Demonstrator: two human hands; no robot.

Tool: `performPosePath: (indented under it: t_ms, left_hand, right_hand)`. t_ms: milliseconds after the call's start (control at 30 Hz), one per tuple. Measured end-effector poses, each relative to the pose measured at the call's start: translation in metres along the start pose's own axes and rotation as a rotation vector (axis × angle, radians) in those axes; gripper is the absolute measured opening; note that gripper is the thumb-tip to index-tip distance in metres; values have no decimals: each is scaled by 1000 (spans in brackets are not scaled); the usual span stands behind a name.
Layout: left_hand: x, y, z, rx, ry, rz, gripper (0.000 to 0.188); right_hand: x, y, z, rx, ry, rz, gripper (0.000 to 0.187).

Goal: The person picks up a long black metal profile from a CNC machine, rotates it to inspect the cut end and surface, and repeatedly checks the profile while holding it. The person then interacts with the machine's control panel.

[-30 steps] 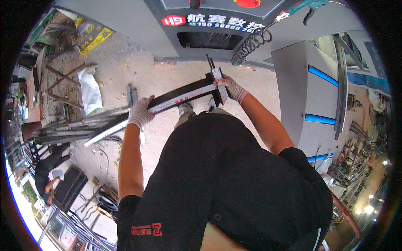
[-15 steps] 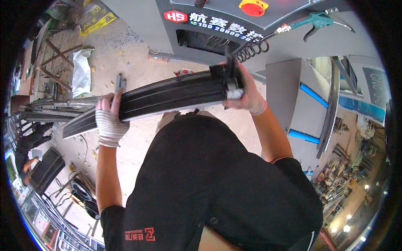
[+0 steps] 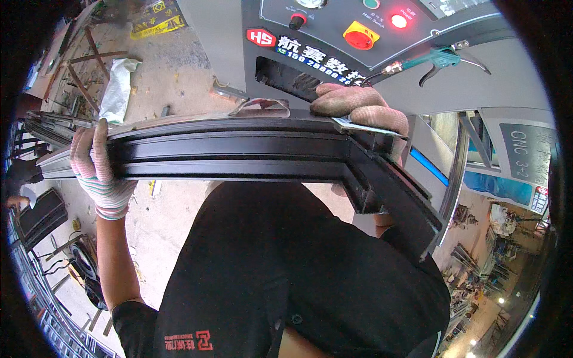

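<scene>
A long black metal frame profile (image 3: 239, 149) spans the view in front of my body. At its right end it meets a shorter black profile (image 3: 403, 191) at a corner, and that piece slants toward my right side. My left hand (image 3: 102, 170), in a striped knit glove, grips the long profile near its left part, fingers wrapped over it. My right hand (image 3: 364, 106), gloved too, is closed over the corner, its fingers bent on the far side; a thin light-coloured edge lies under them. The rest of that hand is hidden behind the corner.
Ahead stands a grey machine with a control panel (image 3: 334, 30), a red-and-yellow knob (image 3: 361, 37) and a teal air blow gun (image 3: 441, 59). Metal profiles (image 3: 51, 128) lie at the left. A white sack (image 3: 121, 89) rests on the floor. Part of another person shows at far left.
The frame has turned, and its corner with the shorter profile now shows at the right. My left hand has moved left with it; my right hand now grips over the corner.
</scene>
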State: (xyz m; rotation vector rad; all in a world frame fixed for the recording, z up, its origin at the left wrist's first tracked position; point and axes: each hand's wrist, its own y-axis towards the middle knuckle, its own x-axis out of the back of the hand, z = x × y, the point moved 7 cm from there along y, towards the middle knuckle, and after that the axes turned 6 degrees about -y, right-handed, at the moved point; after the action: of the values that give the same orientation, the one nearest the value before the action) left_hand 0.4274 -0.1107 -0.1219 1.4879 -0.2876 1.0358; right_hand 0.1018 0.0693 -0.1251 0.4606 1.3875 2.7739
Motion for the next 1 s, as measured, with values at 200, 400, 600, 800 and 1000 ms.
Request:
performPosePath:
  t_ms: [200,400,600,800,1000]
  left_hand:
    - [20,-1,0,-11,24,-41,87]
    - [34,-7,0,-16,54,-76,89]
    - [51,-7,8,3,77,-118,89]
    - [80,-1,20,42,205,-129,100]
    - [116,-8,19,43,229,-137,84]
  right_hand:
    - [-4,12,15,71,-20,29,84]
    - [-9,23,26,147,-30,14,83]
    - [-11,43,36,191,-51,68,83]
    - [-17,77,36,269,38,66,81]
    - [-30,103,34,320,144,57,60]
